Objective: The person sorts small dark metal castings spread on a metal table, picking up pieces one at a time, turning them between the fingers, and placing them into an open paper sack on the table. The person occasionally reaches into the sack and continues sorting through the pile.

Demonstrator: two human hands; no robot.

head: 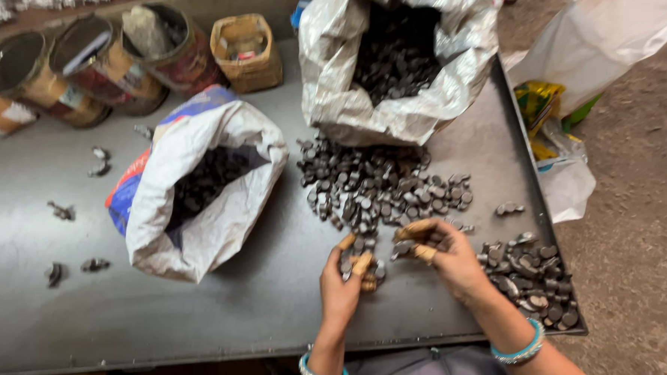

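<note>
The small dark metal discs [382, 186] lie in a loose spread on the grey bench [269, 297], spilling from the mouth of the silver sack [330, 82] at the far edge and thinning out toward the near edge where I sit. From my viewpoint, that spread sits just beyond both hands, slightly toward the far side. Individual discs lie flat or tipped with no shared long axis; the pile as a whole runs roughly left to right.

My right hand [443, 256] is the nearer one: its taped fingertips [414, 230] touch the pile's near fringe, fingers curled partway, closed on a few discs as far as I can make out. My left hand [344, 282] sits a little closer to the near edge, its grip curled shut around a small stack of discs [356, 267], thumb and forefinger pinching it.

To the right, against the bench's right edge near the near-right corner, a second heap of shinier pieces [532, 282] lies just beside my right wrist. On the left half of the bench stands a white sack [213, 197] with dark pieces inside, well apart from the hands. Along the far-left edge stand rusty tins [91, 64] and a small basket [246, 52]. A few stray bits [62, 212] dot the left side.
</note>
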